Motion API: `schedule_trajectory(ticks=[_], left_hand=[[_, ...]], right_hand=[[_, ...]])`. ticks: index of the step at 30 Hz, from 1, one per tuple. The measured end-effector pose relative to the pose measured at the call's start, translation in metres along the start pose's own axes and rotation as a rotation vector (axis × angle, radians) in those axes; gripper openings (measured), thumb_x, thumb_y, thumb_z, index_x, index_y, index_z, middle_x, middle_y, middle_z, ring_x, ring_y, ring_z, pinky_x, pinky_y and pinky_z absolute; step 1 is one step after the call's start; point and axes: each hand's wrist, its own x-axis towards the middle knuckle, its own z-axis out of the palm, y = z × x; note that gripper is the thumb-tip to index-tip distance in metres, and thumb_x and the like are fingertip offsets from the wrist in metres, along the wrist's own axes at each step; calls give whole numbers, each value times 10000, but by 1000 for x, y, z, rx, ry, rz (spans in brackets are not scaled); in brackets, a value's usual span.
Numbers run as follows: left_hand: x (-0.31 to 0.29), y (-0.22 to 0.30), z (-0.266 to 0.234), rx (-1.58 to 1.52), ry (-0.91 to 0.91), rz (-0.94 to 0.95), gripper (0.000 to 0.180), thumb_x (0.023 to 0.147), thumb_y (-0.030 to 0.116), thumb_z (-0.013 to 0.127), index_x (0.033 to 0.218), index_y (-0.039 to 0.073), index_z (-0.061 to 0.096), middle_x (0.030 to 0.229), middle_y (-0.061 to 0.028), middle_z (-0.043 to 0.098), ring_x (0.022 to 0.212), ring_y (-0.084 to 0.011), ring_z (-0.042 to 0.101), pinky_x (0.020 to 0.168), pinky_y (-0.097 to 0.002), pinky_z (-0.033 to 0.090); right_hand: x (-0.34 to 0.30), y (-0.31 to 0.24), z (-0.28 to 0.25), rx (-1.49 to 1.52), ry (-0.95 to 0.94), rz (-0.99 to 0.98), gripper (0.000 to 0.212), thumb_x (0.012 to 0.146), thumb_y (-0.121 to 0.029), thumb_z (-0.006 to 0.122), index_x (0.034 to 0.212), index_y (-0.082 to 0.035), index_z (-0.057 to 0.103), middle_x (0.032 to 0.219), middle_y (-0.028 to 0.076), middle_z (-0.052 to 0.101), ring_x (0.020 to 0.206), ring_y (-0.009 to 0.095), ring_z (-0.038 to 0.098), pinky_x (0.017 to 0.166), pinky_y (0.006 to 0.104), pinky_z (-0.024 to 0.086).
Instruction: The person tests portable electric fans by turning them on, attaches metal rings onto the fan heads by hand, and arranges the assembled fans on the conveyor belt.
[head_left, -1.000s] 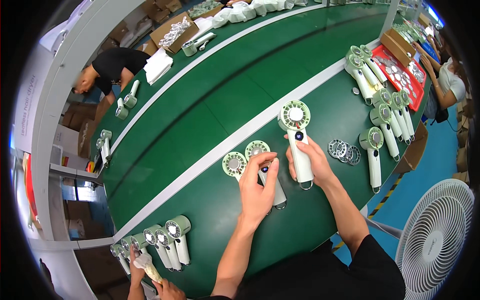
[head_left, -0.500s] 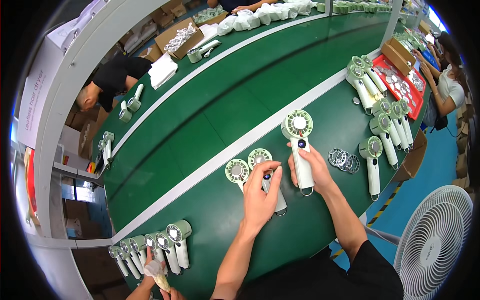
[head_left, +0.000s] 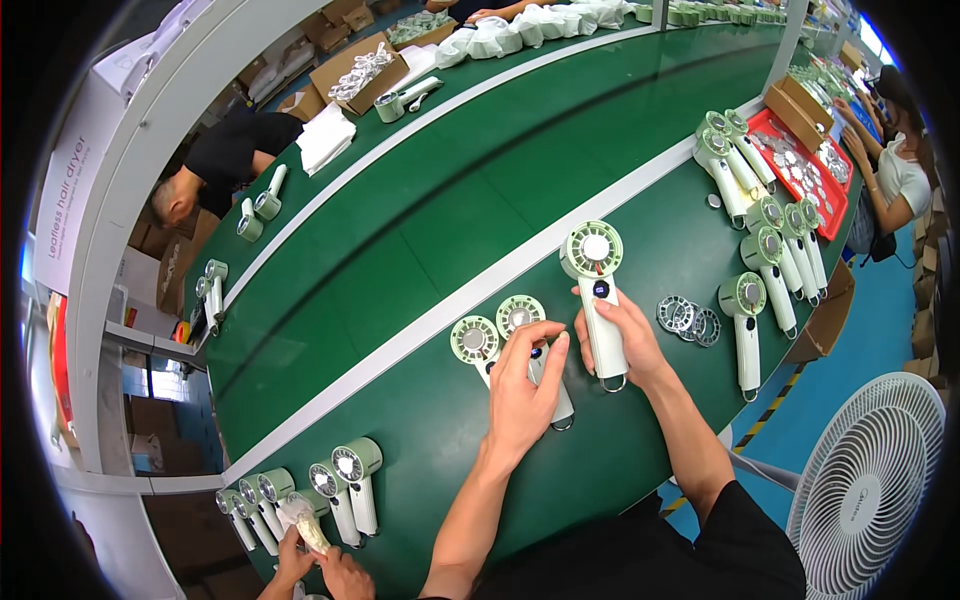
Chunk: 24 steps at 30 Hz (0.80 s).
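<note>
My right hand [head_left: 630, 335] is wrapped round the white handle of a handheld fan [head_left: 592, 250]. Its pale green round head points up, with a silver disc in the middle and a small dark display below it. My left hand [head_left: 522, 385] is curled, thumb and fingertips close together; anything between them is too small to make out. It is over two more handheld fans lying side by side, a left one [head_left: 474, 341] and a right one [head_left: 521, 314], and partly covers their handles. Right of my right hand lie loose grey slotted rings [head_left: 688, 320].
Several fans [head_left: 745, 295] stand or lie along the right, near a red tray [head_left: 800, 165] of silver parts. Another person's hands [head_left: 325, 565] hold a plastic-wrapped piece at the fan row [head_left: 350, 470], lower left. A large white floor fan [head_left: 865, 500] stands at lower right.
My hands and the fan I hold have barely moved. At lower left, the other person's hands have taken a fan from the row and drawn the plastic wrap over its head.
</note>
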Motion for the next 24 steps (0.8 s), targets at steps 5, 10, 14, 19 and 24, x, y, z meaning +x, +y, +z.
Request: schedule_trajectory(ticks=[5,10,14,19,24], left_hand=[[-2,0,0,34,-7,37,162,956,96,650,1076,-13,659,979,-108,688,884,-184,659,820,-313,518],[-3,-1,2,16,-12,40,153,954,84,646,1073,-11,662,963,-108,688,875,-178,654,818,-310,515],[1,0,-3,23,9,41,162,938,84,658,1065,-16,642,985,-136,673,866,-249,648,792,-341,511],[6,-10,-10,-16,56,9,142,937,70,652,1056,-9,650,984,-124,684,867,-232,665,805,-337,520],[7,-8,-14,-12,80,10,124,950,56,634,1055,-8,643,980,-111,693,840,-193,675,781,-318,523]], right_hand=[[-2,1,2,14,-6,16,421,1028,-266,463,1349,5,430,789,121,590,498,208,584,445,319,494],[-4,4,0,-3,14,23,418,1032,-273,455,1348,0,435,793,123,592,497,208,583,445,320,494],[0,2,1,19,16,22,418,1035,-276,445,1350,0,438,797,125,593,497,205,583,439,317,490],[2,2,2,-1,-18,8,430,1034,-262,441,1365,12,429,802,126,596,507,202,591,437,311,489],[1,3,0,-14,-21,16,442,1030,-262,445,1374,12,415,813,129,596,513,206,597,443,315,491]])
